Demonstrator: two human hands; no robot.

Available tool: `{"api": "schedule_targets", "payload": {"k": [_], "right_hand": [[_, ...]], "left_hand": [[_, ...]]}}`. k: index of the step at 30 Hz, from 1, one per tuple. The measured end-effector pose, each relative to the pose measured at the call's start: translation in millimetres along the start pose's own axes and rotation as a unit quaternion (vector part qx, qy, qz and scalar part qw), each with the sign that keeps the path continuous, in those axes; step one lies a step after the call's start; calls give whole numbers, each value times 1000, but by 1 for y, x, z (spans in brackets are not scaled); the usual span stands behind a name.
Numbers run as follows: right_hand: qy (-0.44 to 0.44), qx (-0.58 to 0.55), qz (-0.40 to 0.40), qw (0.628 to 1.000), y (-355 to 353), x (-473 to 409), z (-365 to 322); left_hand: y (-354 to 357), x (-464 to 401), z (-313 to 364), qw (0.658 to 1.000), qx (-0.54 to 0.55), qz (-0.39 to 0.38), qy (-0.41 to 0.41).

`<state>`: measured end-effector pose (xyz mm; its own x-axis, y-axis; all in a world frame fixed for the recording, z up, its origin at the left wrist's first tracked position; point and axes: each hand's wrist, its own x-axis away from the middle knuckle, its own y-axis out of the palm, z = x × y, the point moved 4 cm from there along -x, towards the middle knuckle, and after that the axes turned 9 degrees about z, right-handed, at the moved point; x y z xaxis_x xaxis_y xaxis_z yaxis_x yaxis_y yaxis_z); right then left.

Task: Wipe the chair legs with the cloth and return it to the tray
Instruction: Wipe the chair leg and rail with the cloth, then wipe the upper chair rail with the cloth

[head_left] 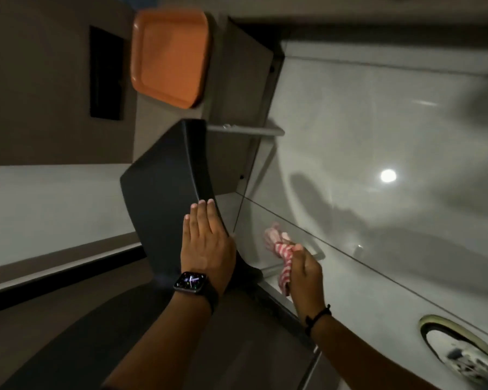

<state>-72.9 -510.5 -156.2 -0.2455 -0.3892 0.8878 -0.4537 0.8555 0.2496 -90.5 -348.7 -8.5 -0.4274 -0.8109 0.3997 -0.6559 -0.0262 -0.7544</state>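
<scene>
The view is strongly tilted. A black chair (pixel 164 190) fills the middle, its curved backrest edge toward me. My left hand (pixel 206 243), with a watch on the wrist, lies flat and open against the backrest edge. My right hand (pixel 304 274) is shut on a red-and-white striped cloth (pixel 279 249), which is held low beside the chair near a thin metal chair leg (pixel 316 251) just above the floor. An orange tray (pixel 171 57) with nothing in it sits on a grey table top at the upper left, well away from both hands.
The grey table (pixel 237 80) with its metal leg (pixel 245 130) stands beyond the chair. A glossy pale tiled floor (pixel 378 136) spreads to the right, with a lamp reflection. A white shoe (pixel 462 350) shows at the bottom right. A dark wall panel (pixel 106 74) is at the left.
</scene>
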Motion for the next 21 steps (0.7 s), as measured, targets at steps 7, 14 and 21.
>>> {"api": "schedule_targets", "payload": {"k": [7,14,21], "right_hand": [[-109,-20,30,993,51,-33,-149],[-255,10,42,966,166,-122,-222],[-385,154,-18,910,252,-206,-205]], "left_hand": [[-67,-106,-77,996,66,61,-7],[-49,-215,-97,992,97,68,33],[-16,-266,-79,970,208,101,71]]}}
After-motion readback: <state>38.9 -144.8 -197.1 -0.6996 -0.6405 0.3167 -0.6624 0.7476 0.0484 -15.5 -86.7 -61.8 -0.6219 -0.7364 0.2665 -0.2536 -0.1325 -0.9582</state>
